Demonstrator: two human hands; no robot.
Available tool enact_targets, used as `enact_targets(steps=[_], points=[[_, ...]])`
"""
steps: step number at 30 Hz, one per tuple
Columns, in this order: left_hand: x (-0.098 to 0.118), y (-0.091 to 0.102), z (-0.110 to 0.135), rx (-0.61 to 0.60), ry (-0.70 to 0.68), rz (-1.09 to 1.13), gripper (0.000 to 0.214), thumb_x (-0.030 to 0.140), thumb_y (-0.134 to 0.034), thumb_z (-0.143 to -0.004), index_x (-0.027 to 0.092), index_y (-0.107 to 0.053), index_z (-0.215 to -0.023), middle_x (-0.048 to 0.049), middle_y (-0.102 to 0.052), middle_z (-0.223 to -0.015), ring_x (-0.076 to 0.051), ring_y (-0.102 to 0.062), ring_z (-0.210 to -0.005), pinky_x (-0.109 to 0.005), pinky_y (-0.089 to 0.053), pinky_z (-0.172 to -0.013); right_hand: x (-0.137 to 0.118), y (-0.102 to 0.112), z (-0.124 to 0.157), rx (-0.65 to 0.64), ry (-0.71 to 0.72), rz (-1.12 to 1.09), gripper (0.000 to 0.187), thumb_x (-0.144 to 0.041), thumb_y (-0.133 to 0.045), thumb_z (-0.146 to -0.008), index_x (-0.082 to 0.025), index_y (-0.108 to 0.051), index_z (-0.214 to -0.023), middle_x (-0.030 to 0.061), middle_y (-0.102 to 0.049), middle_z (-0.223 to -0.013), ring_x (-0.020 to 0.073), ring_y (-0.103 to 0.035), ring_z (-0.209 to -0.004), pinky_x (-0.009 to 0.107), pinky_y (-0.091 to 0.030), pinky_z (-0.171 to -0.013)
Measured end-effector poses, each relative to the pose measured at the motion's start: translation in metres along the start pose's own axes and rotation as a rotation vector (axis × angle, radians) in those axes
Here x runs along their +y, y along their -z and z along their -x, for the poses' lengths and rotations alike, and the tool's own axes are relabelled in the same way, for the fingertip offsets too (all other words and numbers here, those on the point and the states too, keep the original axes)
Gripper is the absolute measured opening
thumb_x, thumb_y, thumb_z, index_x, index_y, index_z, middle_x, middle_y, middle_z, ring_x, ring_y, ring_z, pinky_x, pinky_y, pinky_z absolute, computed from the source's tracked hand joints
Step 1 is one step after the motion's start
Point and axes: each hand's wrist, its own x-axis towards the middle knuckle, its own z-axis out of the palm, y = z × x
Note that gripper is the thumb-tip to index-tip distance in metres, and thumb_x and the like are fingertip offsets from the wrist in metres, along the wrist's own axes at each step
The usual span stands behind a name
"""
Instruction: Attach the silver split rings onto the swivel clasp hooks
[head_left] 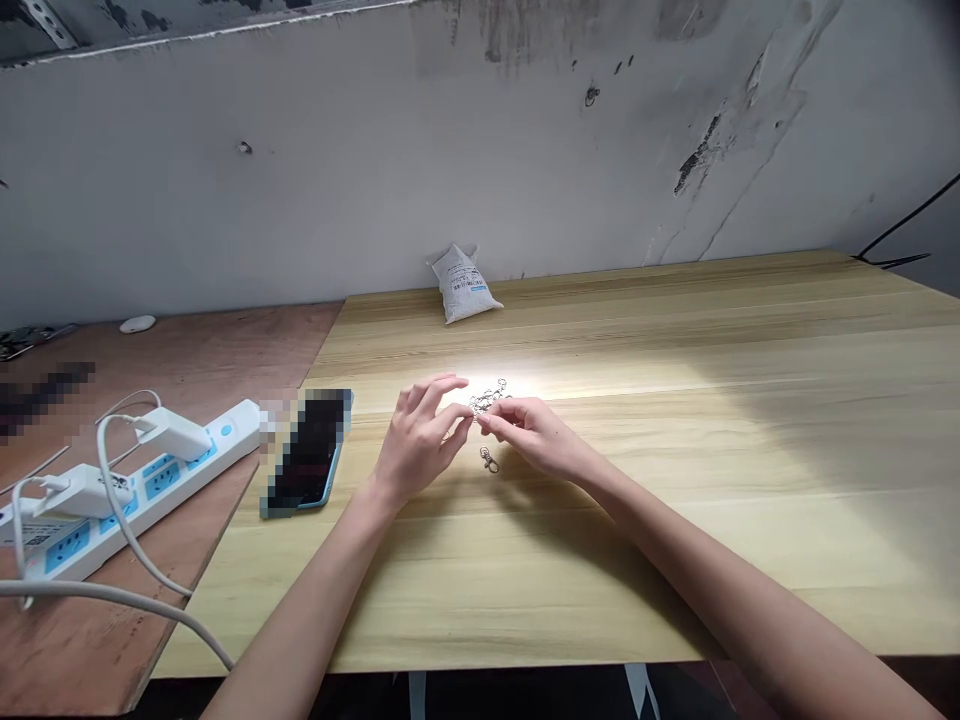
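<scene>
Metal rings (487,398) are lying in a loose sideways cluster near the middle of the wooden tabletop (712,520), and one swivel clasp (489,460) is lying just nearer, its long axis pointing toward the near edge. In the head view, the left hand (418,442) and right hand (534,436) are half-closed and meeting beside the cluster; whether they are gripping a ring, I cannot tell.

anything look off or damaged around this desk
The plaster wall behind the table looks damaged: toward the upper right it is cracked and scuffed, with dark gouges and peeling patches, unlike the smoother surface elsewhere.
</scene>
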Motion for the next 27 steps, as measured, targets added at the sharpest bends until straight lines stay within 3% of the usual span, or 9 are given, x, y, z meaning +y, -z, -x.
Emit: enact_targets(steps=[4, 7, 12, 16, 21, 24, 27], points=[[-0.005, -0.004, 0.002, -0.093, -0.055, -0.106, 0.015, 0.017, -0.053, -0.092, 0.022, -0.067, -0.089, -0.0096, -0.061, -0.129, -0.028, -0.052, -0.124, -0.045, -0.039, -0.098, -0.006, 0.002, 0.001, 0.1, 0.043, 0.124, 0.035, -0.041, -0.051, -0.094, -0.016, -0.064, -0.074, -0.0015, -0.053, -0.063, 0.0099, -0.041, -0.057, 0.024, -0.033, -0.054], [-0.016, -0.001, 0.004, -0.118, 0.002, -0.091, 0.012, 0.019, -0.056, -0.089, 0.023, -0.067, -0.086, -0.0086, -0.061, -0.126, -0.029, -0.05, -0.126, -0.047, -0.039, -0.1, 0.003, 0.011, -0.001, 0.129, 0.073, 0.311, 0.032, -0.037, -0.053, -0.093, -0.016, -0.064, -0.072, -0.0014, -0.055, -0.061, 0.01, -0.041, -0.056, 0.024, -0.031, -0.054], [-0.032, 0.012, 0.006, -0.221, 0.036, -0.028, 0.009, 0.018, -0.06, -0.081, 0.022, -0.065, -0.075, -0.0077, -0.061, -0.123, -0.031, -0.049, -0.125, -0.053, -0.035, -0.104, 0.018, 0.026, -0.001, -0.104, 0.13, 0.538, 0.022, -0.029, -0.058, -0.09, -0.016, -0.069, -0.076, 0.0009, -0.062, -0.066, 0.0099, -0.046, -0.058, 0.024, -0.029, -0.057], [-0.033, 0.016, 0.007, -0.27, 0.033, 0.032, 0.008, 0.016, -0.061, -0.076, 0.023, -0.064, -0.074, -0.0054, -0.062, -0.12, -0.03, -0.051, -0.121, -0.055, -0.031, -0.108, 0.018, 0.025, -0.002, -0.093, 0.16, 0.612, 0.024, -0.028, -0.057, -0.091, -0.017, -0.069, -0.074, 0.0009, -0.062, -0.066, 0.0102, -0.047, -0.059, 0.025, -0.028, -0.057], [-0.024, 0.001, 0.005, -0.212, 0.08, 0.025, 0.009, 0.021, -0.061, -0.082, 0.024, -0.068, -0.087, -0.0064, -0.063, -0.118, -0.028, -0.054, -0.114, -0.052, -0.035, -0.105, 0.023, 0.015, -0.005, 0.058, 0.128, 0.801, 0.018, -0.028, -0.056, -0.091, -0.019, -0.069, -0.082, 0.0011, -0.065, -0.073, 0.011, -0.05, -0.061, 0.025, -0.026, -0.056], [-0.017, -0.014, 0.001, -0.19, 0.062, -0.041, 0.013, 0.032, -0.06, -0.088, 0.024, -0.07, -0.091, -0.0087, -0.063, -0.119, -0.028, -0.053, -0.114, -0.051, -0.037, -0.103, 0.025, 0.007, -0.007, 0.069, 0.112, 0.919, 0.018, -0.028, -0.056, -0.091, -0.02, -0.069, -0.082, 0.0021, -0.067, -0.077, 0.0114, -0.05, -0.06, 0.026, -0.024, -0.055], [-0.014, -0.022, -0.003, -0.171, 0.063, -0.07, 0.011, 0.03, -0.061, -0.088, 0.023, -0.069, -0.086, -0.0084, -0.064, -0.117, -0.028, -0.054, -0.112, -0.052, -0.036, -0.104, 0.024, 0.001, -0.008, 0.064, 0.102, 0.955, 0.02, -0.027, -0.053, -0.092, -0.019, -0.069, -0.082, 0.0029, -0.067, -0.079, 0.0114, -0.05, -0.058, 0.027, -0.022, -0.053]])
